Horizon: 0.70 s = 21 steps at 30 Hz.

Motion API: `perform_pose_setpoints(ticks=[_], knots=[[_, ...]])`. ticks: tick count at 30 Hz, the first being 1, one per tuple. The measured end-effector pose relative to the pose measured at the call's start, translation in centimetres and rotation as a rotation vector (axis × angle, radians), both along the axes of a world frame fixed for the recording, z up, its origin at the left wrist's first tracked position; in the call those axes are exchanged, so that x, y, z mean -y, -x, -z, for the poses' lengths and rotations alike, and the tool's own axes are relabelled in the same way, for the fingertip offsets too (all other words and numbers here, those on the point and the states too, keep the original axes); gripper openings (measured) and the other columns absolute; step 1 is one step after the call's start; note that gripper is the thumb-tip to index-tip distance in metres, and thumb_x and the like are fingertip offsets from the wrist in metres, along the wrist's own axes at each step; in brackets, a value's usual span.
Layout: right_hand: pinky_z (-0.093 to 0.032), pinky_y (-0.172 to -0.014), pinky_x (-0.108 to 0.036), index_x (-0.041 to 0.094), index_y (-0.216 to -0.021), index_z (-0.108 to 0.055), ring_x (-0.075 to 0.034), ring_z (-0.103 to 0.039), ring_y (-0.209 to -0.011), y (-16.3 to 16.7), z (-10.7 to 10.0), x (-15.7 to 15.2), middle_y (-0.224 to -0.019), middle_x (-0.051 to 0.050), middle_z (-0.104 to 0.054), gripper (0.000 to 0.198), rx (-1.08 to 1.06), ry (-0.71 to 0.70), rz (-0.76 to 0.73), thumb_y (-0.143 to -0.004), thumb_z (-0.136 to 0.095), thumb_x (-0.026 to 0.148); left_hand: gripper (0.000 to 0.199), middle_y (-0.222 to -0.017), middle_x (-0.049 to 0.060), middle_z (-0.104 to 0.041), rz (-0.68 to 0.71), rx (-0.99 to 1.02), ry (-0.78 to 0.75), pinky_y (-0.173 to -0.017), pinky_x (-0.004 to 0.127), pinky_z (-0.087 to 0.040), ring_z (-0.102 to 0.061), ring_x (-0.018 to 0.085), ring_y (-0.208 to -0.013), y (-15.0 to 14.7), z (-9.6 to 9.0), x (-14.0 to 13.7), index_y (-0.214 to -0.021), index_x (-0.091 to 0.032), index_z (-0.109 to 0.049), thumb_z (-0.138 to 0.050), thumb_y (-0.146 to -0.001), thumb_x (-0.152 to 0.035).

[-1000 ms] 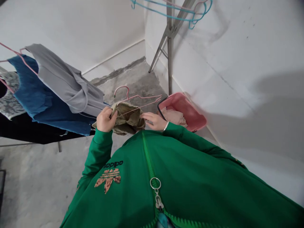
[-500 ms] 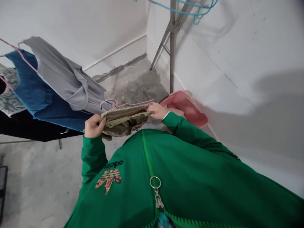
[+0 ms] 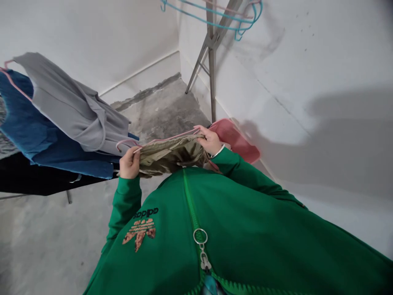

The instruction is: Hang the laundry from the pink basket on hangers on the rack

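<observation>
A khaki garment (image 3: 166, 155) is stretched between my hands in front of my green jacket; its lower part is bunched and partly hidden. Along its upper edge runs a pink clothes hanger (image 3: 172, 136), the hook pointing to the left. My left hand (image 3: 129, 164) is closed on the garment's left corner, with the hanger's end at its thumb. At the other corner my right hand (image 3: 211, 141) pinches the garment's edge together with the hanger's right end.
To the left hang a grey garment (image 3: 67, 98), a blue one (image 3: 46, 143) and a black one (image 3: 27, 174). A pink basin (image 3: 236, 141) stands by the right wall. Blue hangers (image 3: 208, 20) hang on a metal rack (image 3: 211, 73) above it.
My right hand has moved slightly right and its thumb now lies at the hanger's end. My left hand has shifted right, and the garment's top edge is spread flatter. The view has turned slightly.
</observation>
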State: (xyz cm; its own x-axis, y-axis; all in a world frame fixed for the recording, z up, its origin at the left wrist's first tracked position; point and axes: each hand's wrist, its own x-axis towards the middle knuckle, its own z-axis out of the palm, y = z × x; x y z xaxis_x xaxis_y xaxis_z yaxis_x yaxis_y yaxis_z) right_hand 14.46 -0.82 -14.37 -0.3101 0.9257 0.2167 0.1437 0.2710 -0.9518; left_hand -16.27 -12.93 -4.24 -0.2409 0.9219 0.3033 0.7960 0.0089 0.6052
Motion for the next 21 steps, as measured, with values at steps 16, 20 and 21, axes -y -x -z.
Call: perform_pose_setpoints(ticks=[16,20,21], knots=[[-0.049,-0.093,-0.042,0.012,-0.137,-0.038,-0.025,-0.067,-0.104,-2.9,0.3,-2.7,-0.104,-0.012,-0.072,0.064,0.361,-0.402,-0.421,-0.074,-0.051,0.01,0.033,-0.088,0.005,-0.074,-0.019,0.178,0.032,-0.084,0.032,-0.056,-0.069,0.02,-0.086,1.5,-0.8,-0.1,-0.091,-0.018,-0.073,-0.062,-0.08,-0.047],[-0.049,-0.095,-0.046,0.013,-0.13,-0.041,-0.027,-0.064,-0.11,-2.6,0.8,-2.6,-0.103,-0.012,-0.071,0.054,0.32,-0.458,-0.385,-0.077,-0.051,0.013,0.031,-0.086,0.005,-0.074,-0.096,0.155,-0.06,-0.082,0.031,-0.055,-0.069,0.019,-0.084,1.4,-0.6,-0.5,-0.088,-0.018,-0.073,-0.061,-0.08,-0.045],[-0.049,-0.095,-0.047,0.014,-0.128,-0.043,-0.027,-0.063,-0.11,-2.5,0.9,-2.6,-0.103,-0.011,-0.07,0.052,0.32,-0.464,-0.38,-0.077,-0.052,0.013,0.031,-0.086,0.005,-0.074,-0.096,0.153,-0.063,-0.082,0.031,-0.055,-0.069,0.019,-0.084,1.5,-0.6,-0.5,-0.088,-0.018,-0.073,-0.061,-0.08,-0.045]])
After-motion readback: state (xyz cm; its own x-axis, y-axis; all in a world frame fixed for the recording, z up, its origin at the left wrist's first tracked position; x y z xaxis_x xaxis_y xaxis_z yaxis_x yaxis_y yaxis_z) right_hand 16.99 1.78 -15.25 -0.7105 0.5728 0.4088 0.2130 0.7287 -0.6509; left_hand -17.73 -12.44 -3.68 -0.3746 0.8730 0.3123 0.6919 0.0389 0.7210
